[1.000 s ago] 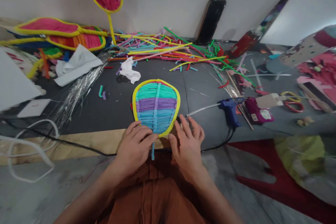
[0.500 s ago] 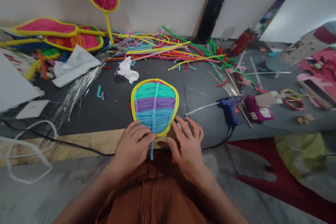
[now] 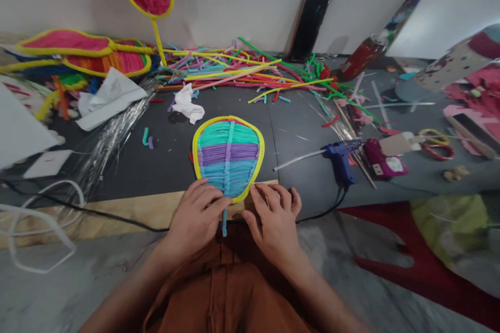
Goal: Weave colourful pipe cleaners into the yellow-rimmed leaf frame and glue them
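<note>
A leaf-shaped pipe-cleaner piece [image 3: 228,153] lies at the table's front edge. It has a yellow rim, green, purple and blue bands, and a blue stem pointing toward me. My left hand [image 3: 201,210] grips its lower left edge, with the thumb by the base of the stem and the fingers closed along the rim. At the lower right rim rests the index fingertip of my right hand [image 3: 273,216]; the other fingers are curved and apart from the thumb, holding nothing.
Behind lies a pile of loose pipe cleaners [image 3: 219,70]. To the right are a blue glue gun [image 3: 340,161] with its cord, a purple adapter [image 3: 385,158] and a red bottle [image 3: 361,57]. A phone [image 3: 310,26] leans on the wall; crumpled tissue [image 3: 188,104] sits left of centre.
My right hand has shifted slightly left along the lower right rim of the leaf piece. My left hand keeps its grip; the whole view has moved a little.
</note>
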A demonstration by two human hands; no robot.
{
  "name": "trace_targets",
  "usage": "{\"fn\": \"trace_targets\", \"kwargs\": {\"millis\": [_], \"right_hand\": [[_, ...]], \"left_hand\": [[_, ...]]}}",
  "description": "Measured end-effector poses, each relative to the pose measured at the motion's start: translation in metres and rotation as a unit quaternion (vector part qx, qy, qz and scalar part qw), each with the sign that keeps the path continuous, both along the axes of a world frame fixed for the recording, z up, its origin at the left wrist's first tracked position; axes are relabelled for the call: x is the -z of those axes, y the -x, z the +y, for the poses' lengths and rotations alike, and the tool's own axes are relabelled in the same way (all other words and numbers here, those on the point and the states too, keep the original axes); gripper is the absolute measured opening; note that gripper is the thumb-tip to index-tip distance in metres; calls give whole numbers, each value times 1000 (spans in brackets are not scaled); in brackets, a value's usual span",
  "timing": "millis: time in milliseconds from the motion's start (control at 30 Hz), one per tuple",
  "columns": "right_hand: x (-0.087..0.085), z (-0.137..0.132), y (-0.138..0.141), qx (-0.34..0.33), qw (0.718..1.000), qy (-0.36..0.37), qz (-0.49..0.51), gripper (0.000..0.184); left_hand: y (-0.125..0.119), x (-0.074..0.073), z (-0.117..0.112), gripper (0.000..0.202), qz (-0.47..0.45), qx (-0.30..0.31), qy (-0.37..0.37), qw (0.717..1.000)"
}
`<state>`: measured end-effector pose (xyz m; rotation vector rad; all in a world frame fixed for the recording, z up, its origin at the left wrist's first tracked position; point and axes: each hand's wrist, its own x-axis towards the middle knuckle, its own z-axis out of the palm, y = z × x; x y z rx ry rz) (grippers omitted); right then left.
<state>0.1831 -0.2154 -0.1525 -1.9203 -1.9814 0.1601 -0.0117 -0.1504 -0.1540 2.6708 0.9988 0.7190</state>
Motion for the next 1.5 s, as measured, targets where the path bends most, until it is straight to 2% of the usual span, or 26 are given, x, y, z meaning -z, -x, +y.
{"fn": "trace_targets", "kwargs": {"millis": [233,600,900,1200,1500], "right_hand": [[2,-1,-3,-9,999,-10,36,40],[3,-5,-4,-31,999,-26,17,41],[3,-9,-5,-68,995,-42,59,35],[6,-7,-3,-64,996,-62,12,37],[5,-6,-2,-62,996,-60,13,33]], "left_hand": [[-1,0,-1,27,-5,-2,-6,1000],[0,-1,-2,24,-4,4,-23,1000],[2,4,-1,22,-6,6,-29,1000],[-1,2,-2,21,-8,2,-44,999],[-4,-4,-4,12,-25,-23,-2,999]]}}
